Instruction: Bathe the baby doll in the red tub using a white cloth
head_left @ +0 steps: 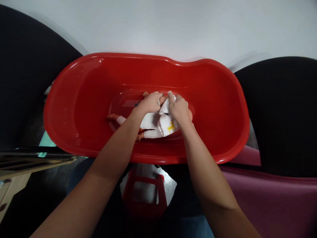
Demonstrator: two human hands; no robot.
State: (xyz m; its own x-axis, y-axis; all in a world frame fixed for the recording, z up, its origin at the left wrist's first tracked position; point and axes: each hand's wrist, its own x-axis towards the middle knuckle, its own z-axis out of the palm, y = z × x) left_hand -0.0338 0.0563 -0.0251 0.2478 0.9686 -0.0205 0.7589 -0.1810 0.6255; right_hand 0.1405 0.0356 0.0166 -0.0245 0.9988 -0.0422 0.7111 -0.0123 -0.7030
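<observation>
A baby doll (152,120) in white clothes lies on its back, as far as I can see, in a red baby bathtub (81,115). Its feet point left, and its head (190,114) is mostly hidden behind my right hand (178,107). That hand has its fingers closed on white cloth at the doll's upper body. Below it hangs a bib-like white piece (168,125) with a wavy edge and a yellow print. My left hand (151,102) is closed around the doll's far arm near the cloth; its fingertips are partly hidden.
The tub stands against a white wall (158,26), between black rounded surfaces (282,112) at left and right. Under its near edge is a red stool (145,198). A pink panel (267,201) lies at lower right, and a wooden frame (22,181) at lower left.
</observation>
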